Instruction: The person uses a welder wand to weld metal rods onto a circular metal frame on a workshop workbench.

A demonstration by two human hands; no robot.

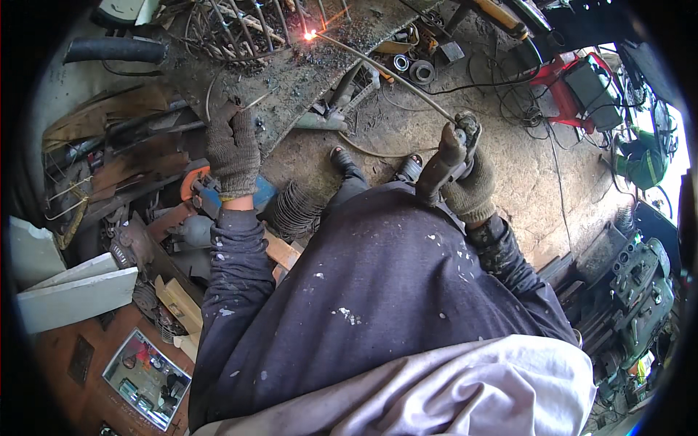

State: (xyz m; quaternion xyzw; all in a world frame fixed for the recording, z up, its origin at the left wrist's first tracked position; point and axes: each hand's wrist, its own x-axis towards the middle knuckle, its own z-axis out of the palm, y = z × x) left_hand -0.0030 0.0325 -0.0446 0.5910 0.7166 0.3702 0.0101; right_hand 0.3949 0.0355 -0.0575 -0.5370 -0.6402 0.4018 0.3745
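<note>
Grey metal worktable (291,96), its surface strewn with dark grit, at the upper left beyond the hands; one edge runs diagonally.

Metal bars (299,14), several, rod-like, at the far side of the table, above a tangle of thinner dark pieces.

Right hand (474,182), in a worn knit glove: fingers curled closed around a rod holder, no open palm visible. Pose: held before the body over the floor (527,192), clear of the table; forearm in dark, paint-flecked sleeve, angled up and inward from the lower right.

Left hand (234,156), in a matching glove: back uppermost, fingers close together, reaching to the near part of the table; grip at the fingertips cannot be told. Pose: forearm nearly straight up from the lower edge, sleeve ending short of the glove, wrist bare.

Rod holder (440,156), brown-grey, worn, inside the right grip.

Long rod (378,66), slender, slightly bowed, running from the holder up-left to the table.

Thin pale rod (263,97), beginning just beside the left fingertips.

Glowing spot (310,35), orange-white, at the long rod's far end, beside the bars.
</note>
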